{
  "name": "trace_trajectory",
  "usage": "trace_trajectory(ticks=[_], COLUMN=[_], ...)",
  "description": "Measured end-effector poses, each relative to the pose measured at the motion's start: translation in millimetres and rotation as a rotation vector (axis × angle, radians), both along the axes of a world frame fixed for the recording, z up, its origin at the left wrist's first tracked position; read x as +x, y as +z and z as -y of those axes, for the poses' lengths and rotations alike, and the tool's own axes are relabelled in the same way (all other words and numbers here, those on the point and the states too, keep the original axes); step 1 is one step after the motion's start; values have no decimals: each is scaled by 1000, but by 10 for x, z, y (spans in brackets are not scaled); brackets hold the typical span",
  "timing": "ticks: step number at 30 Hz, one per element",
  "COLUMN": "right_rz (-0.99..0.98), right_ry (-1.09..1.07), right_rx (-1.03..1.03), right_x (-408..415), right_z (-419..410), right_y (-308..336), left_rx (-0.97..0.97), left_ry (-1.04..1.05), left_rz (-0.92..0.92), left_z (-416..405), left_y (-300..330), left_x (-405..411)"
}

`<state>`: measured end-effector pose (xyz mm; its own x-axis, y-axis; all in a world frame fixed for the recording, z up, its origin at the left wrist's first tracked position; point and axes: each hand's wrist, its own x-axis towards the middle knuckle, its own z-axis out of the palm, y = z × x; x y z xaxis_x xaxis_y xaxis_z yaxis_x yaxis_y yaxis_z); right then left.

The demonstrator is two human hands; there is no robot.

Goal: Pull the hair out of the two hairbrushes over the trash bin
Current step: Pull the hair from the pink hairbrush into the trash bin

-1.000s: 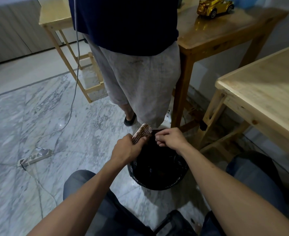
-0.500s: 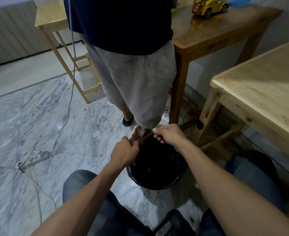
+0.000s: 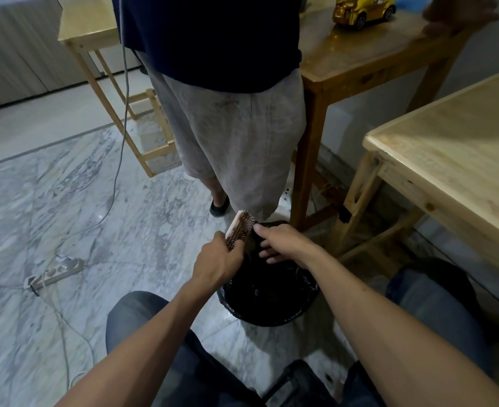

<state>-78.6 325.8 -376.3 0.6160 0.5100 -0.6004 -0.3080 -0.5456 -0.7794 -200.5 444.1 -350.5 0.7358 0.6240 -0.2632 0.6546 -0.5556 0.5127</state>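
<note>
A black-lined trash bin [image 3: 274, 311] stands on the floor between my knees. My left hand [image 3: 217, 261] grips the handle of a brown hairbrush [image 3: 239, 229], holding it tilted over the bin's far left rim with its bristles facing right. My right hand [image 3: 283, 242] hovers over the bin just right of the brush, fingers spread, thumb tip touching the bristles. I cannot tell whether any hair is between its fingers. Only one brush is in view.
A person in grey shorts [image 3: 236, 133] stands just behind the bin. A dark wooden table [image 3: 357, 66] with a gold toy car [image 3: 361, 10] is behind, a pale wooden table [image 3: 459, 160] at right. A power strip [image 3: 56, 271] and cables lie on the marble floor.
My right hand has gone from pinching at the bristles to spread fingers beside the brush. My left hand has tilted the brush more upright.
</note>
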Motion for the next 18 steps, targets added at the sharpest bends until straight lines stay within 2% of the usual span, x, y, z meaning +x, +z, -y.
trace_trajectory(ticks=[2,5,13,16,18], right_rz=[-30,72,259,224,183], right_ry=[24,71,-343,-262,-64], right_rx=[129,144,25,-104,-165], right_x=[-22,4,240,228,173], right_z=[-15,8,127,161,166], right_y=[26,16,-82,-138,-103], left_rx=[-48,-121,-136,-116,-101], left_ry=[-5,-19,-2,-6,-15], left_rz=[25,46,40,47,38], left_z=[18,-6,-66,-13,4], left_y=[20,52,40,60,65], left_x=[-3,-27,-130,-91,-65])
